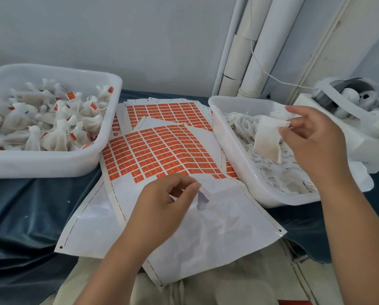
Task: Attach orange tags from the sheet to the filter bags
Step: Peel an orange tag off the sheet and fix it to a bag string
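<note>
A right hand (312, 137) pinches an empty filter bag (269, 137) above the tub (222, 133) beneath it. The left hand (168, 203) pinches a pale slip (203, 198), with the orange tag sheet (162, 148) just ahead.

White filter bag (268, 139), flat, hangs from my right grip (312, 137) over the bin (230, 137). Tag sheet (162, 148) lies on the bench, its near end peeled bare.
</note>
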Demonstrator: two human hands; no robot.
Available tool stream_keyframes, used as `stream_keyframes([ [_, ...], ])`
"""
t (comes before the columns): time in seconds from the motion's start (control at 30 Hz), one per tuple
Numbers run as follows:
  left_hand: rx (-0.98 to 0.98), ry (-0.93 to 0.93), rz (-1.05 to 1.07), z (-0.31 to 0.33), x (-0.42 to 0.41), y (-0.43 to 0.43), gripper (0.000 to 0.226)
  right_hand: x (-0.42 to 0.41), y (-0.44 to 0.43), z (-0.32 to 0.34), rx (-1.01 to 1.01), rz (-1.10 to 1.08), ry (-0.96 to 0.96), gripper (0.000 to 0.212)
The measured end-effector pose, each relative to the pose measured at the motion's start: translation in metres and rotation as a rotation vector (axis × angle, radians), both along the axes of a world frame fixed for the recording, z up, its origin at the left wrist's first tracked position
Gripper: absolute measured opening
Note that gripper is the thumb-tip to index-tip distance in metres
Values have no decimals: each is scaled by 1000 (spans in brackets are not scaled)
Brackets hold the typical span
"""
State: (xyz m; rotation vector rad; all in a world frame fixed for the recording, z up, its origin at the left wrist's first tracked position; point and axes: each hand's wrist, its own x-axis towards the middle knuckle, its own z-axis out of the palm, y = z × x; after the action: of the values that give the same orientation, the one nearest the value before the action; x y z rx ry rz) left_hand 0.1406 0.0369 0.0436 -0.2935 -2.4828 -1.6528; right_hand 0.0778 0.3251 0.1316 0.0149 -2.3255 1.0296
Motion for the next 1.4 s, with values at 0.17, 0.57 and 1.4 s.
stream_keyframes([
  [0.17,107,86,-40,10,14,10,41,32,-49,4,-113,201,57,37],
  [0.57,332,-62,-202,20,15,10,21,65,-122,-54,-487,647,-335,31],
  [1.4,359,-191,-67,14,6,-10,38,59,-114,-56,-130,543,-415,21],
])
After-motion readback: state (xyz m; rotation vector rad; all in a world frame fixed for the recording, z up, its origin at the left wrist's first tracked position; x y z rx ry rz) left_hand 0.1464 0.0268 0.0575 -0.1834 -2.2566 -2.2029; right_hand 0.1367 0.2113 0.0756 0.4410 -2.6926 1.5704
